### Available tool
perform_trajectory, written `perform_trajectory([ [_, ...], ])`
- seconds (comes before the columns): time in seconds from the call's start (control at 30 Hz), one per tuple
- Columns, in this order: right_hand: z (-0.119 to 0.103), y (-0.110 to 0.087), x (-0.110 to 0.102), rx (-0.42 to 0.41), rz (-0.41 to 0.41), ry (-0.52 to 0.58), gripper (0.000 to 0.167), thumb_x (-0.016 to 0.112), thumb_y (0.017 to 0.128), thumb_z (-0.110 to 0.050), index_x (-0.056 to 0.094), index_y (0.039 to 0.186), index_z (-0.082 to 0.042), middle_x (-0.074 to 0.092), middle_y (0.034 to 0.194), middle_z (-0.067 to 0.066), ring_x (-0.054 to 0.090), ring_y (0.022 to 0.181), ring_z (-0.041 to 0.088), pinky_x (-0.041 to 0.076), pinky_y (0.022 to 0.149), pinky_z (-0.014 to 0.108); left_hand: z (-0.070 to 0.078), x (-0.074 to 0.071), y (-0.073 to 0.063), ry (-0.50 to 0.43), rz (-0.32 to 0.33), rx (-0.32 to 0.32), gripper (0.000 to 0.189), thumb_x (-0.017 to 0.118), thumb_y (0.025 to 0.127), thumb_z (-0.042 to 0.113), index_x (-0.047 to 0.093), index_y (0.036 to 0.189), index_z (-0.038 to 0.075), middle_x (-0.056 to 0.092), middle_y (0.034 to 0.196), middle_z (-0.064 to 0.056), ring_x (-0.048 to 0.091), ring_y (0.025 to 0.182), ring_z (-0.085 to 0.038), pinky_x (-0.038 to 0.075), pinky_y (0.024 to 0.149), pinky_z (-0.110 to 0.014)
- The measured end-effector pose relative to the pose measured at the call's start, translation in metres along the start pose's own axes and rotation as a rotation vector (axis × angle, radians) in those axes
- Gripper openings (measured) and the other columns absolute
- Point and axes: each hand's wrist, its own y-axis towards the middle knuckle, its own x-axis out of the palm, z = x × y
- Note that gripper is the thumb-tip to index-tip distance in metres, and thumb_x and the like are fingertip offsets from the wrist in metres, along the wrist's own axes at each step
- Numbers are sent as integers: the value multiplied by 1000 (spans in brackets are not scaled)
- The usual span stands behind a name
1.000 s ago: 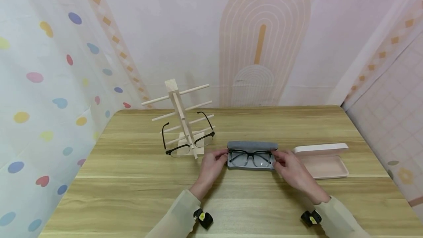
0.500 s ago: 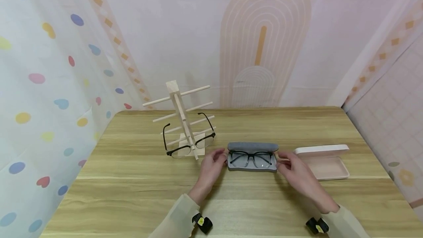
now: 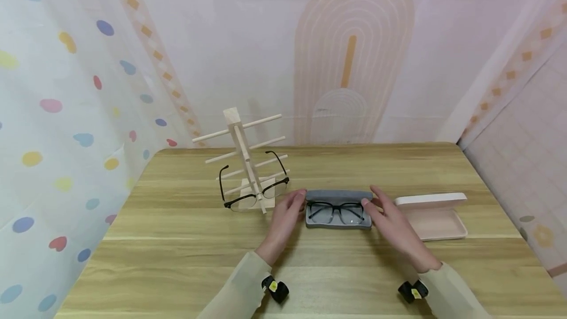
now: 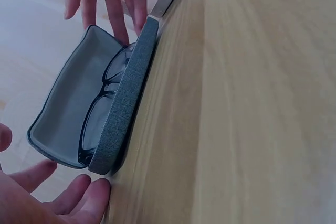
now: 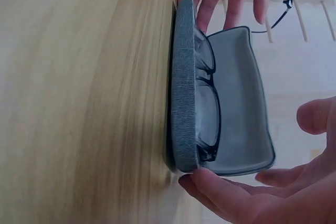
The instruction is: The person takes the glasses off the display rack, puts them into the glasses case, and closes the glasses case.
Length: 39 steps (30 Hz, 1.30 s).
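A grey eyeglass case point(image 3: 339, 195) lies on the table with its lid raised. Folded black-framed glasses point(image 3: 335, 206) with clear lower rims rest inside it. My left hand point(image 3: 283, 216) is at the case's left end, fingers loosely extended beside the lid and base. At the opposite end is my right hand point(image 3: 393, 223), its thumb overlapping the corner near the glasses in the head view and its forefinger beside the lid. In the right wrist view, fingertips point(image 5: 210, 179) of the right hand meet the end of the case's textured base point(image 5: 184, 98).
A wooden glasses rack point(image 3: 241, 142) stands left of the case, bearing another black half-rim pair of glasses point(image 3: 239, 201). To the right lies a pale pink case point(image 3: 436, 238) with its white lid raised. Patterned curtains point(image 3: 248, 38) surround the wooden table point(image 3: 177, 250).
My right hand drew slightly away to the right, then came back to the case with its fingers up beside the lid. My left fingers have shifted up along the left end. The case stayed put.
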Motion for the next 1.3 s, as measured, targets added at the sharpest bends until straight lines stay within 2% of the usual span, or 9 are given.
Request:
perform_trajectory([
  [0.2, 2, 7, 0, -8, 13, -21, 66, 38, 111, -49, 32, 160, -4, 43, 153, 31, 44, 139, 49, 42, 107, 65, 2, 5, 6, 20, -5, -11, 46, 53, 107, 35, 64, 137, 1, 65, 134, -17, 64, 115, -31, 58, 92, -41],
  [0.37, 5, 13, 3, -63, 50, -42, 56, 41, 112, -43, 46, 151, -3, 53, 146, 30, 52, 133, 48, 50, 100, 61, 2, 6, 8, 107, 35, -7, 43, 58, 105, 38, 70, 130, 6, 71, 122, -14, 66, 105, -26, 56, 87, -38],
  [0.53, 8, 17, 4, -124, 91, -51, 44, 46, 112, -32, 55, 141, 0, 59, 138, 30, 58, 127, 48, 53, 96, 57, 1, 4, 8, 160, 43, 4, 41, 62, 103, 41, 72, 128, 10, 72, 122, -12, 66, 111, -26, 55, 92, -41],
  [0.63, 10, 19, 4, -153, 95, -39, 37, 49, 111, -25, 58, 135, 2, 63, 133, 29, 62, 121, 46, 57, 89, 51, 0, 2, 8, 170, 31, 21, 41, 63, 103, 41, 72, 128, 10, 72, 123, -11, 66, 115, -27, 55, 95, -43],
  [0.77, 12, 20, 2, -155, 61, -9, 33, 53, 110, -21, 59, 133, 2, 63, 131, 28, 63, 119, 44, 58, 82, 40, -1, 0, 7, 176, 10, 49, 38, 65, 103, 35, 72, 128, 7, 72, 123, -12, 66, 114, -26, 56, 93, -39],
  [0.97, 13, 18, -2, -105, -75, 133, 39, 53, 110, -21, 49, 141, 3, 50, 142, 35, 51, 130, 50, 63, 80, 45, -1, -3, 4, 145, -23, 95, 35, 67, 103, 21, 69, 127, -4, 72, 119, -18, 68, 106, -24, 56, 83, -26],
  [1.1, 15, 18, -5, -89, -118, 185, 39, 53, 110, -18, 47, 140, 5, 45, 145, 35, 50, 130, 50, 63, 80, 46, -1, -4, 3, 113, -59, 115, 34, 67, 102, 14, 67, 128, -9, 71, 118, -21, 67, 103, -22, 58, 82, -27],
  [1.3, 16, 17, -6, -34, -137, 196, 37, 55, 108, -12, 49, 140, 6, 49, 140, 29, 55, 127, 45, 62, 84, 45, -3, -7, 0, 47, -130, 50, 36, 66, 101, 9, 63, 133, -8, 68, 122, -23, 67, 105, -25, 61, 85, -34],
])
